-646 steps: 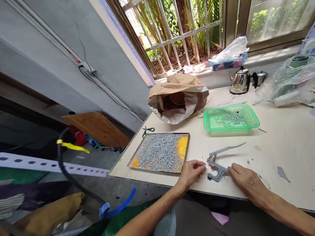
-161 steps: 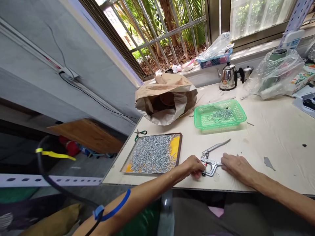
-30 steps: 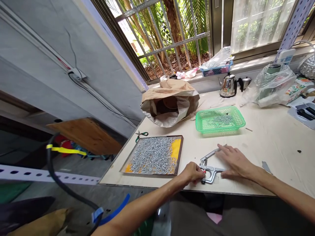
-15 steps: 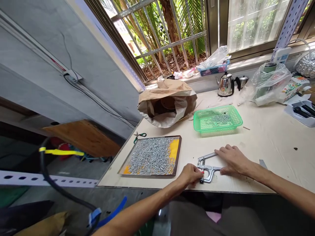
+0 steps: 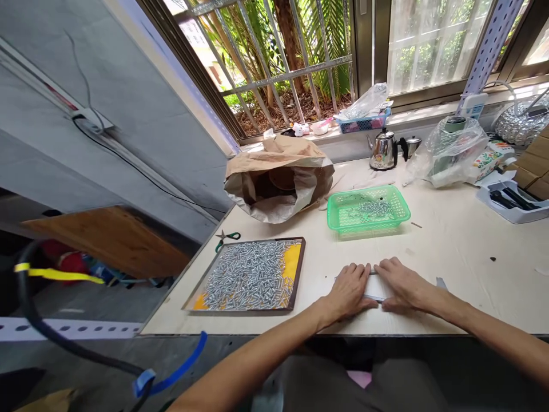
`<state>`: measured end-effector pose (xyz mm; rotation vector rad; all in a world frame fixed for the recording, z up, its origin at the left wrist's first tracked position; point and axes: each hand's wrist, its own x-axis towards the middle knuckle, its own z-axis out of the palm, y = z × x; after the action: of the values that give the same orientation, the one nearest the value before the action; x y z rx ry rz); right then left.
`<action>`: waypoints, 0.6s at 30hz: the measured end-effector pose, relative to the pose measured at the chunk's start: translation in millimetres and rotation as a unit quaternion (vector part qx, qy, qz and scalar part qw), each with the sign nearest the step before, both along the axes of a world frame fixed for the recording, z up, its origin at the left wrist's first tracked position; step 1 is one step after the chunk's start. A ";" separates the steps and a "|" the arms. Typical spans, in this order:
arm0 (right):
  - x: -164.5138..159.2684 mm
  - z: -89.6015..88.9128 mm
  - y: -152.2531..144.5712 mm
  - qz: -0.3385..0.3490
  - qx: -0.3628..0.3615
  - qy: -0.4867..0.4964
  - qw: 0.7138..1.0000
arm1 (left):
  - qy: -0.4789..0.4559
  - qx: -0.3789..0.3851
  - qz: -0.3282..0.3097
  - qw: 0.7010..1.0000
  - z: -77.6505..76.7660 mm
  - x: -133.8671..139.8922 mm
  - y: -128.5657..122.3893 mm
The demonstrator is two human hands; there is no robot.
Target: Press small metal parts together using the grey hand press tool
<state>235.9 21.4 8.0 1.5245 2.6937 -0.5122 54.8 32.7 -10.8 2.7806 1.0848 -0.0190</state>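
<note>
A silver metal hand tool (image 5: 374, 298) with two long arms lies flat near the table's front edge. My left hand (image 5: 350, 289) covers its head end, with the fingers over the upper arm and the thumb along the lower one. Facing it, my right hand (image 5: 405, 286) is closed round the other end of the two arms. Most of the tool, including its spring, is hidden under the hands. To the left stands a shallow tray (image 5: 299, 273) of many small silver screw-like pieces on a yellow base.
Behind my hands is a green plastic basket (image 5: 341, 223) with similar pieces. An open brown paper bag (image 5: 278, 151), scissors (image 5: 227, 236) and a metal kettle (image 5: 383, 151) stand farther off. A plastic bag (image 5: 458, 149) and a pale box of black tools (image 5: 514, 200) are at the right.
My left hand has gone from pinching near a small red part at the tool's head to lying over the head and arms. My right hand still grips the arms. The view has shifted slightly right.
</note>
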 end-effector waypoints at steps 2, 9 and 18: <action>-0.3 0.2 -0.3 -0.004 0.010 -0.017 1.000 | 0.004 -0.001 0.006 1.000 0.4 2.7 -0.8; 1.9 -17.2 -3.0 0.007 0.041 0.038 0.998 | -0.019 -0.011 0.040 0.999 -9.1 12.5 2.3; 33.7 -18.1 18.3 0.034 0.035 0.081 0.995 | -0.139 0.096 0.052 0.984 -31.0 14.6 -23.9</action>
<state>269.6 39.7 -10.1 1.4621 2.9042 -0.5684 69.4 8.8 -41.8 2.7710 1.2111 0.4977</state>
